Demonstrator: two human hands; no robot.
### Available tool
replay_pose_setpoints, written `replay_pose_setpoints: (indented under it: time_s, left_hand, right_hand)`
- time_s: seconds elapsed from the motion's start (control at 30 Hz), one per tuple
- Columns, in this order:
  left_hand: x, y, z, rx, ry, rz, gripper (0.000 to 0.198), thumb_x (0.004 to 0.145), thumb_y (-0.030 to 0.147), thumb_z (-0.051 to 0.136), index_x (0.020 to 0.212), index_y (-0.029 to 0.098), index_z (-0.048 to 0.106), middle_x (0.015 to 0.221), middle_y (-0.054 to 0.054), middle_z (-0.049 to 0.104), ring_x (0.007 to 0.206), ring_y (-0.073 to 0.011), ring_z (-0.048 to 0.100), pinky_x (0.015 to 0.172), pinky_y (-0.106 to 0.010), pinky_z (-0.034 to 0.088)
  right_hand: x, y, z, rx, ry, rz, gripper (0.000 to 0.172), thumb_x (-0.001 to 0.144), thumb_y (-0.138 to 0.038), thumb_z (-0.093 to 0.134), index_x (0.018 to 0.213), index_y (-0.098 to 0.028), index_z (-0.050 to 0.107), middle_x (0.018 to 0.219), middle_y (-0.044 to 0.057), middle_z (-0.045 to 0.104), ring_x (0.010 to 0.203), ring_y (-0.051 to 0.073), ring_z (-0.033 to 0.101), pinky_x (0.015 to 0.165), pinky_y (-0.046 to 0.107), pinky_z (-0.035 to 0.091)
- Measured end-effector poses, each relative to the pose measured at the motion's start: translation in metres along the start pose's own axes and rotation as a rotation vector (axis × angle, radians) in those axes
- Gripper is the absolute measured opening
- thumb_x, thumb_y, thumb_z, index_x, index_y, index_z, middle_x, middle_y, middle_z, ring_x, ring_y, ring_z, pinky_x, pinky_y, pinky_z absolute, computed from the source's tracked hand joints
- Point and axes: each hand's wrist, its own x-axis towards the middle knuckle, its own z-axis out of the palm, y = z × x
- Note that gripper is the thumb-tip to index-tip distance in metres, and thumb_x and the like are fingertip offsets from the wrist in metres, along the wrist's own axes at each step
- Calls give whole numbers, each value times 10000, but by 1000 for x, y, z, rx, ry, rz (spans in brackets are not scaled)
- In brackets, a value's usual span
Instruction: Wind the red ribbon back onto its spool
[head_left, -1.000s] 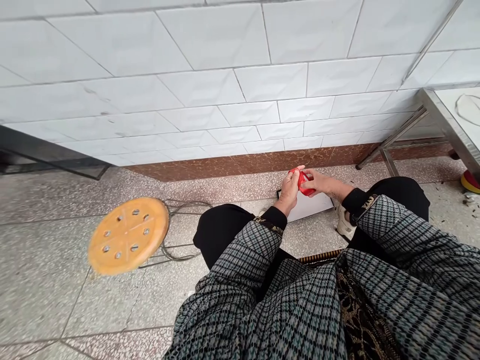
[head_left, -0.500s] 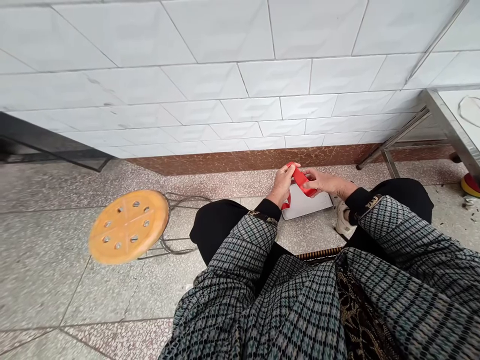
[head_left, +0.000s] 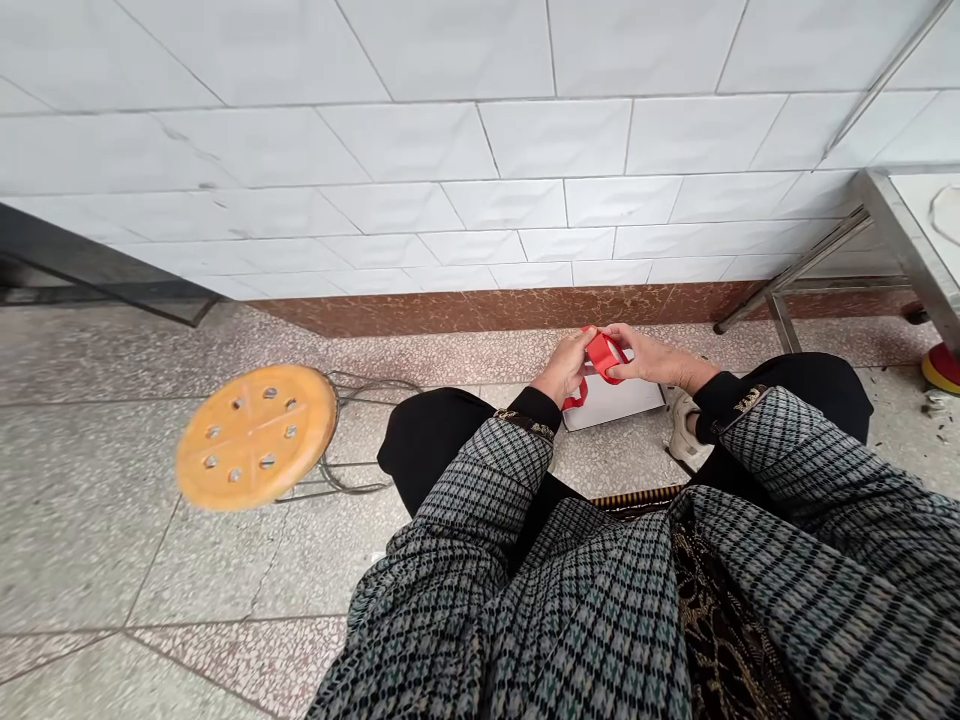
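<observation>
Red ribbon (head_left: 602,352), a flat band, sits right of centre in the frame, held between both hands above the floor (head_left: 112,520). The left hand (head_left: 564,368) is closed on one end, with a short tail hanging below its fingers. The right hand (head_left: 651,358) pinches the other end between thumb and forefinger. Half a second ago the band was drawn out straight between the hands. The hands have since come closer together and the band is folded into a short loop, so it is slack and controlled at both ends. Directly below lies a white box (head_left: 619,402) on the floor; contact with the hanging tail cannot be determined. The knees (head_left: 435,440) flank the hands on both sides. The brown skirting (head_left: 465,310) and tiled wall (head_left: 450,150) bound the area toward the top. The orange stool (head_left: 256,437) stands well apart at left, and the steel worktop (head_left: 904,240) well apart at the right edge.
</observation>
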Motion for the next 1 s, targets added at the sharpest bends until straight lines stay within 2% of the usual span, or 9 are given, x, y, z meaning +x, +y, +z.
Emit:
replay_pose_setpoints:
  time_s: [0.17,0.3,0.47,0.67,0.83,0.9,1.0]
  left_hand:
    - [-6,5,5,-49,32,-127,99,956,229,707,878,168,703,768,-18,712,651,-130,637,672,-266,523]
    - [-9,6,9,-76,10,-223,116,964,221,693,862,168,687,736,-15,706,636,-136,633,696,-281,523]
    - [-12,6,9,-112,-17,-266,91,940,180,676,857,149,693,744,-26,718,651,-141,641,738,-298,531]
    - [-13,-6,8,-167,0,-241,64,929,173,680,869,152,686,768,-44,726,702,-157,660,822,-332,566]
    - [-9,-12,15,-214,70,-165,73,938,205,681,881,160,688,799,-48,730,775,-171,686,844,-322,572]
    - [-7,-12,17,-221,66,-124,67,943,212,676,928,157,710,872,-56,756,823,-169,701,870,-314,571]
    - [-6,-10,17,-237,85,-57,161,1001,235,604,1042,162,742,1029,-70,784,924,-163,717,919,-299,564]
  right_hand:
    - [2,12,8,-171,31,-192,746,720,-271,825,1391,-197,509,1494,186,555,1384,356,562,1206,575,440]
    - [2,21,10,-317,33,-319,742,712,-247,832,1377,-216,504,1441,180,567,1362,371,562,1200,609,434]
    - [1,29,14,-440,50,-441,774,720,-247,824,1413,-234,479,1452,186,524,1394,391,522,1215,642,411]
    - [-4,26,21,-441,42,-359,821,697,-220,827,1444,-230,486,1471,200,450,1452,409,438,1239,622,389]
    - [0,21,24,-446,120,-242,808,664,-189,839,1413,-281,550,1430,156,461,1417,407,451,1247,648,352]
    - [2,21,24,-434,130,-232,811,669,-177,838,1419,-301,553,1462,150,460,1445,406,437,1263,646,323]
    - [6,21,22,-380,134,-177,860,696,-225,867,1476,-303,514,1515,154,455,1484,401,414,1271,629,317]
